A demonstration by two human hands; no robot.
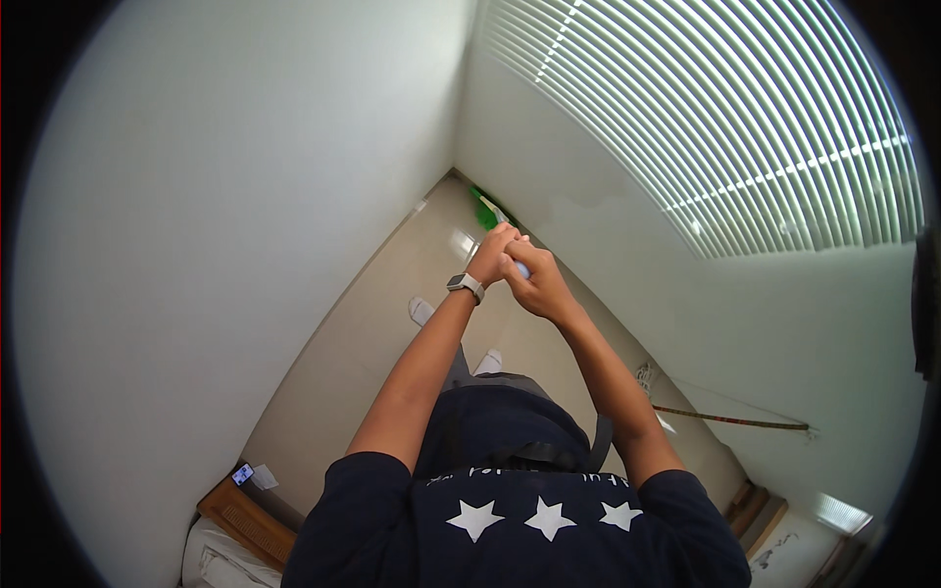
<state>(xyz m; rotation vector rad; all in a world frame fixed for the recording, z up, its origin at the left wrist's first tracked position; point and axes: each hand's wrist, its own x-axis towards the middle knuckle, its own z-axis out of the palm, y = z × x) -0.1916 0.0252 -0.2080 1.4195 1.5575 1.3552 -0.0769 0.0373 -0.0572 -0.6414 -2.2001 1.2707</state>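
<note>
Both my hands are closed around the handle of a broom with a green head (485, 212), which reaches down to the floor near the room corner. My left hand (492, 253), with a pale-strapped watch (467, 285) at its wrist, grips lower on the handle. Just behind it, my right hand (537, 281) wraps the upper end, where a light-blue tip shows between hand and fingers. Most of the handle is hidden by my hands. The green bristles lie close to the base of the right wall.
Pale walls (265, 176) meet at the corner ahead. Blinds (725, 118) cover a window at upper right. A thin patterned stick (730, 418) leans by the right wall near a white cord bundle (644, 376). Wooden furniture (250, 524) stands behind at left. My feet are on the tile floor (368, 323).
</note>
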